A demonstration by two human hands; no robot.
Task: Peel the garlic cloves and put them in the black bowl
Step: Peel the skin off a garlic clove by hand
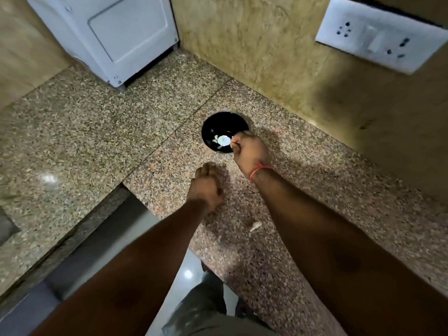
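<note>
One garlic clove sits unpeeled on the granite counter, so there's more to do. Left hand is curled, can't tell if it holds anything. Right hand pinches something pale over the black bowl; white appliance and wall socket behind.

Dim, soft blur, wide-angle edge distortion

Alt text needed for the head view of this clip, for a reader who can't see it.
The right hand reaches over the near rim of the black bowl on a speckled granite counter, fingers curled at something pale and small. The left hand hovers loosely curled nearby, and one garlic clove lies on the counter closer to the person.
</note>
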